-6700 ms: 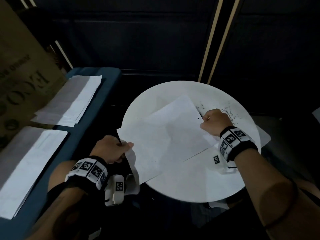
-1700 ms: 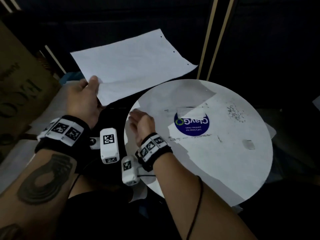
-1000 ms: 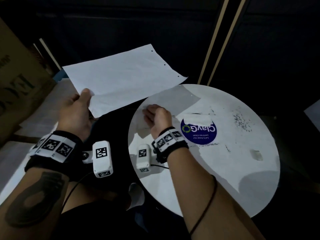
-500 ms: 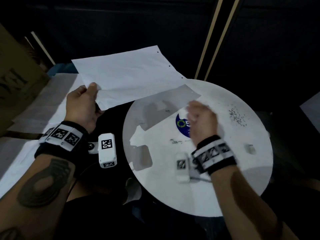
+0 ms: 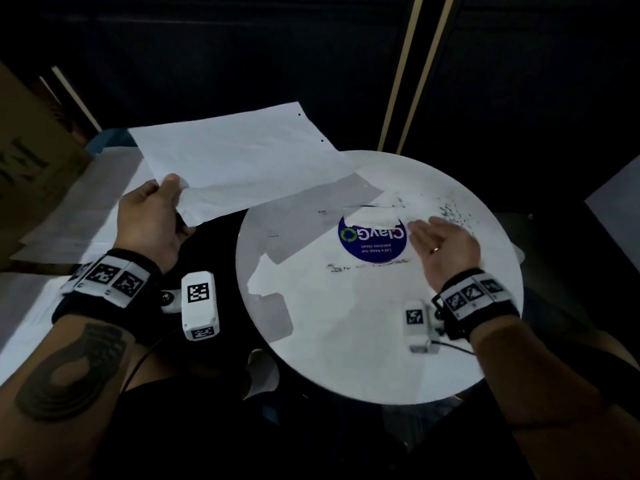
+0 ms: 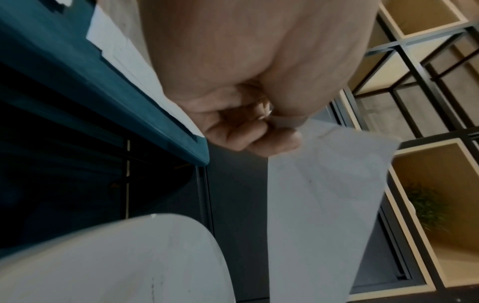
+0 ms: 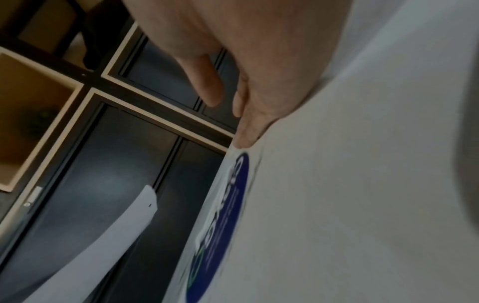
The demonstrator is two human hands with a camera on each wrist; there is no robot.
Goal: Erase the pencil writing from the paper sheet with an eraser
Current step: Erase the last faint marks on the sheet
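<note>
My left hand (image 5: 175, 192) holds the white paper sheet (image 5: 235, 161) in the air over the left of the round white table (image 5: 346, 375), pinching its near corner. In the left wrist view the fingers (image 6: 259, 139) are curled on the sheet (image 6: 324, 184). My right hand (image 5: 426, 233) is flat with straight fingers, its edge on the tabletop beside a blue round sticker (image 5: 370, 244). In the right wrist view, one fingertip (image 7: 245, 141) touches the table next to the sticker (image 7: 220, 225). Dark eraser crumbs (image 5: 453, 213) lie just beyond that hand. I see no eraser.
A teal bench (image 6: 103, 92) with stacks of paper (image 5: 86, 209) stands to the left, and a cardboard box (image 5: 27, 161) stands behind it. A torn white scrap (image 5: 372, 216) covers the sticker's far edge. Dark cabinet doors and open shelving (image 6: 427, 61) rise behind the table.
The sheet lay on the table earlier and is now lifted in my left hand. My right hand moved from the table's left rim rightward past the sticker and went from curled to flat.
</note>
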